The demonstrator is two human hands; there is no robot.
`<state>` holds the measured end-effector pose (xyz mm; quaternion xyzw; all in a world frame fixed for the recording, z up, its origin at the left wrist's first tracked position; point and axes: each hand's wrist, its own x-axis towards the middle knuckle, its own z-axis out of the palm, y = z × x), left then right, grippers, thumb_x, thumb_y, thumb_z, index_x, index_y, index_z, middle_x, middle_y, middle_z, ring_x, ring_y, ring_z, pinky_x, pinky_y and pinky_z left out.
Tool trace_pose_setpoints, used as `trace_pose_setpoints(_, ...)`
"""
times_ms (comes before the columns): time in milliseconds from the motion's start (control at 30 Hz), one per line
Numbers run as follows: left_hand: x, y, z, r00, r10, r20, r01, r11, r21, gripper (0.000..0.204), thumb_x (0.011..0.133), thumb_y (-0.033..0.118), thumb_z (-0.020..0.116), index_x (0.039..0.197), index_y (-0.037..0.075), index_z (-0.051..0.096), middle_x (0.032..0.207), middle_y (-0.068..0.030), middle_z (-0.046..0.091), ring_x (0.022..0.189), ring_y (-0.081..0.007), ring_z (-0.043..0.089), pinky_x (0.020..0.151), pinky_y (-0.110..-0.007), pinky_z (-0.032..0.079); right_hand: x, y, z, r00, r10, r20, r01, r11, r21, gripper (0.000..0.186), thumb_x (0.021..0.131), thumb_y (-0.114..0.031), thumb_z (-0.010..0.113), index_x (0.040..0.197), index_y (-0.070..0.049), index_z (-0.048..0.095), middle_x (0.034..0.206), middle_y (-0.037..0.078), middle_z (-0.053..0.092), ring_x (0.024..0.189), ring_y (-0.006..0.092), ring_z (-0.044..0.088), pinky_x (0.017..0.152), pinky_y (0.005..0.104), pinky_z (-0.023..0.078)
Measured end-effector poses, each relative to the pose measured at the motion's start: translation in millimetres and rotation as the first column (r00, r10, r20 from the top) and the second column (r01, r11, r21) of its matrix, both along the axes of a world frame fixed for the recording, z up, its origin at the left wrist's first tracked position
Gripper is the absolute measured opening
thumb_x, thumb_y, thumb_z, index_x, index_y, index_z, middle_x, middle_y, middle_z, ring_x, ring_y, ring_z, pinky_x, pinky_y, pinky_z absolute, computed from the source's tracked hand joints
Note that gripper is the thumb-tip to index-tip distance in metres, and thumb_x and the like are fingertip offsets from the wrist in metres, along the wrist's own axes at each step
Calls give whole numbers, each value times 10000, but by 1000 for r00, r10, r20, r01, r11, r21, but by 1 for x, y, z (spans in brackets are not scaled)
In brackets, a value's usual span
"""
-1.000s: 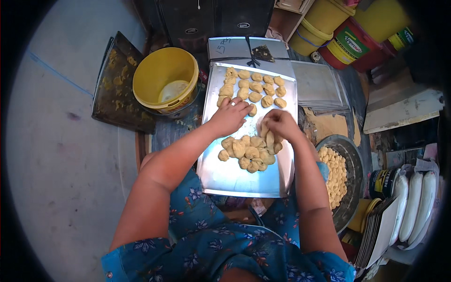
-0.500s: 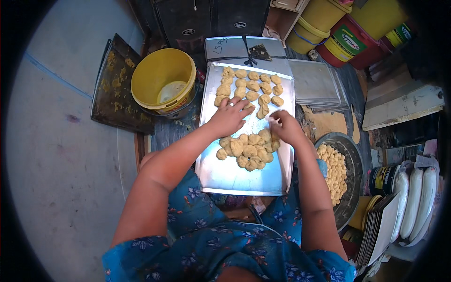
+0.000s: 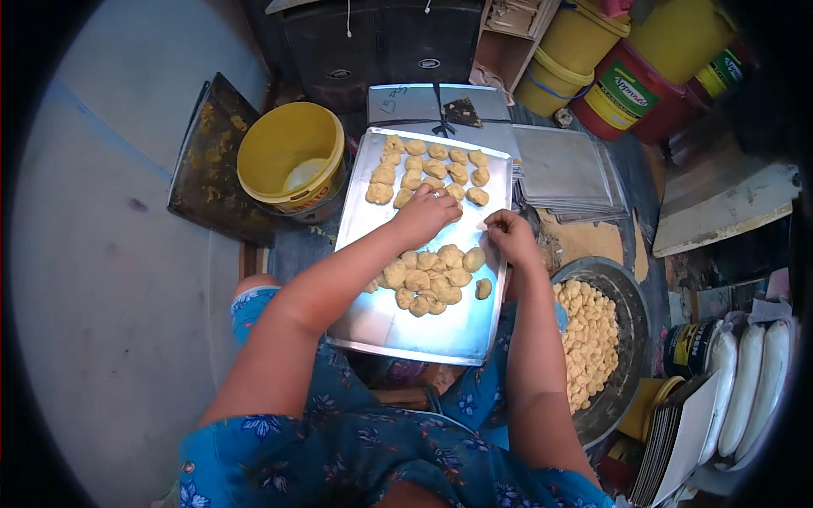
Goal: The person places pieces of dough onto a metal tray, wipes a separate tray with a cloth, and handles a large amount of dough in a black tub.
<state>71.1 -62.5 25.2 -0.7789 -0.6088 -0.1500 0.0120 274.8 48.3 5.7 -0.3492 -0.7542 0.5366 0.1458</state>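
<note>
Dough pieces (image 3: 417, 280) lie heaped on the near half of a metal tray (image 3: 398, 333), seemingly light, soft and easily dented, best cupped around their sides. Just beyond them, the right hand (image 3: 511, 237) curls over the tray's right edge, any pinch impossible to tell. The left hand (image 3: 426, 216) bends over dough rows (image 3: 436, 152) on the tray's far half, its hold unclear.

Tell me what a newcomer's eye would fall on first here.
Probably the shiny metal tray in the middle, with rows of dough lumps at its far end and a loose heap of dough nearer the person. The left hand is at the nearest row, and the right hand is by the tray's right edge. Next, the dark basin at right, piled with small dough pieces, and the yellow bucket left of the tray.
</note>
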Motion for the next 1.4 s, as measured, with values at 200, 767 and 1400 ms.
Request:
trace_pose_setpoints(200,-1,-58,43,982,133,132,-119,987,-112,318,813,172,596,1121,95,616,1062,-102,610,1064,-241,546,941,-396,349,4,-18,19,899,326,293,-409,864,293,283,664,-140,684,935,-57,670,937,167,632,826,337,628,738,386,495)
trace_pose_setpoints(767,-54,-100,11,453,485,748,-211,873,-439,188,742,96,686,890,19,601,823,-105,610,753,-235,596,679,-328,467,-44,-75,13,960,260,-100,-210,912,351,450,756,-238,711,1148,-50,596,998,127,635,895,237,589,760,332,462)
trace_pose_setpoints(1400,-68,-84,3,791,528,309,-491,849,-194,246,781,216,662,923,19,622,937,-152,554,898,-340,575,782,-426,470,-108,-113,34,998,-26,49,-10,779,626,273,754,-154,692,992,-35,633,919,142,659,832,271,641,747,353,499)
